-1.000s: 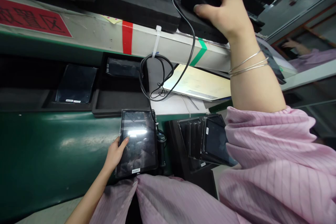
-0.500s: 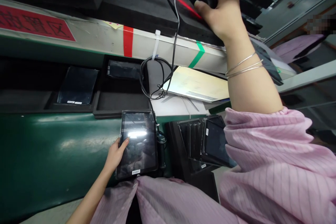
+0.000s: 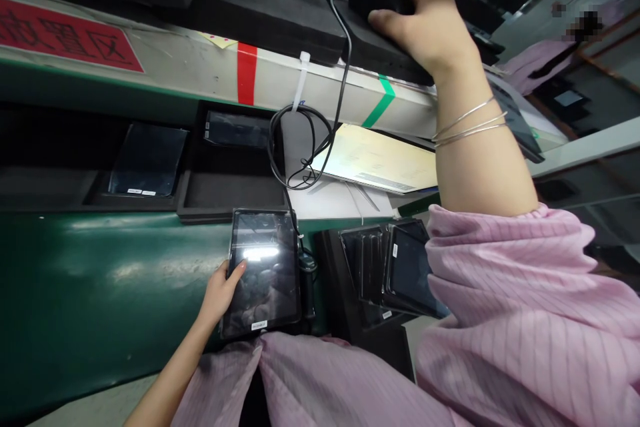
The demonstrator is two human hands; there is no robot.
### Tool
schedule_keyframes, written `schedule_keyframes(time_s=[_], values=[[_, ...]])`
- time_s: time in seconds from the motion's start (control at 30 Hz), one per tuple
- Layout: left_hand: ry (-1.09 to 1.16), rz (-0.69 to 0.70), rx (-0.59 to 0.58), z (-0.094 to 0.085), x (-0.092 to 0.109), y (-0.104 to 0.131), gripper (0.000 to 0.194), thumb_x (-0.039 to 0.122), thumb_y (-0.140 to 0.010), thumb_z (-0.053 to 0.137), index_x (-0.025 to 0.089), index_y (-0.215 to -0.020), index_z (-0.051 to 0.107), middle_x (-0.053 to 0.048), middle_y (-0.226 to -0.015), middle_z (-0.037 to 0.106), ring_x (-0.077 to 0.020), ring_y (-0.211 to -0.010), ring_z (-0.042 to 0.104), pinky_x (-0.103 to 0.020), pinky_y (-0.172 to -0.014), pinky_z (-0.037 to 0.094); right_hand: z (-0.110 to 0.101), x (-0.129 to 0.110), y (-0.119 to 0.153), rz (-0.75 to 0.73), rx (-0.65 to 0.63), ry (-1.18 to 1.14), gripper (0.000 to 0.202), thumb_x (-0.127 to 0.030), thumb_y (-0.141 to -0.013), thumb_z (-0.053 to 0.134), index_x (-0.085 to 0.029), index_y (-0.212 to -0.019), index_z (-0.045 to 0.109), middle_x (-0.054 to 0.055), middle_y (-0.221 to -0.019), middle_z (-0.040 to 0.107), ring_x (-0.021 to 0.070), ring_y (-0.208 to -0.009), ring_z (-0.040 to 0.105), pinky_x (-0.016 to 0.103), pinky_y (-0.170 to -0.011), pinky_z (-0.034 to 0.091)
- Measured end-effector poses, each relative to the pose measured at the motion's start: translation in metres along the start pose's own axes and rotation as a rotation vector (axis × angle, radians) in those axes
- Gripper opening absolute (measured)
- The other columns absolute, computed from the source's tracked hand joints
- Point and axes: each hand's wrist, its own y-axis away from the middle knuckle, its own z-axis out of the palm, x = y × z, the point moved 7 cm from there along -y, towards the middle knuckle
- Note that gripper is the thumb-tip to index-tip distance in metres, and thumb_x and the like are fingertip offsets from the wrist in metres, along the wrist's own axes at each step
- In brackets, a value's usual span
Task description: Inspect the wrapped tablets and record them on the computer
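Note:
Near the top, my right hand (image 3: 425,20) is closed over a black corded computer mouse (image 3: 375,0), fingers along its upper side and thumb below. The mouse rests on the black foam of the raised shelf, partly hidden by the hand. Low in the middle, my left hand (image 3: 223,290) grips the left edge of a dark-screened tablet (image 3: 265,280), its thumb on the glass. A small white label sits at the tablet's near end. Just right of the tablet is a black corded device (image 3: 307,263), partly hidden.
Black foam trays (image 3: 230,193) holding tablets line the back of the green bench (image 3: 125,287). A lit screen (image 3: 377,157) sits under the shelf edge (image 3: 320,87), where a coiled cable (image 3: 300,147) hangs. Stacked tablets (image 3: 410,267) lie at right. Another person (image 3: 540,63) is farther back.
My right hand has lowered slightly with the mouse onto the foam, and the red light streak there is gone. My left hand and the tablet stay put.

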Motion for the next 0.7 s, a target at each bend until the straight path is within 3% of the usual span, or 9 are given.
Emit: schedule_keyframes(time_s=[0.1, 0.33, 0.7], values=[[-0.007, 0.006, -0.006, 0.0002, -0.0005, -0.0005, 0.061, 0.068, -0.07, 0.053, 0.015, -0.1, 0.061, -0.011, -0.102, 0.067, -0.0298, -0.099, 0.059, -0.037, -0.086, 0.043, 0.0014, 0.002, -0.0004, 0.019, -0.012, 0.025, 0.054, -0.021, -0.073, 0.059, -0.02, -0.127, 0.054, 0.002, -0.125, 0.055, 0.0137, -0.119, 0.047, 0.027, -0.107, 0.032], [-0.052, -0.004, -0.007, -0.0013, -0.0012, -0.0007, 0.059, 0.067, -0.073, 0.05, 0.016, -0.1, 0.06, -0.011, -0.101, 0.066, -0.0295, -0.096, 0.059, -0.038, -0.085, 0.043, -0.0009, -0.0059, 0.0069, -0.188, 0.021, -0.236, 0.048, -0.014, -0.069, 0.06, -0.022, -0.117, 0.061, -0.007, -0.116, 0.061, 0.0133, -0.114, 0.053, 0.024, -0.101, 0.039], [-0.033, -0.003, 0.0, -0.0006, -0.0015, 0.0007, 0.062, 0.068, -0.071, 0.052, 0.015, -0.101, 0.06, -0.011, -0.101, 0.066, -0.0299, -0.097, 0.058, -0.039, -0.086, 0.043, -0.0032, -0.0004, 0.0022, -0.055, 0.068, -0.029, 0.047, -0.016, -0.07, 0.061, -0.019, -0.117, 0.061, -0.005, -0.116, 0.061, 0.0121, -0.112, 0.053, 0.023, -0.099, 0.038]])
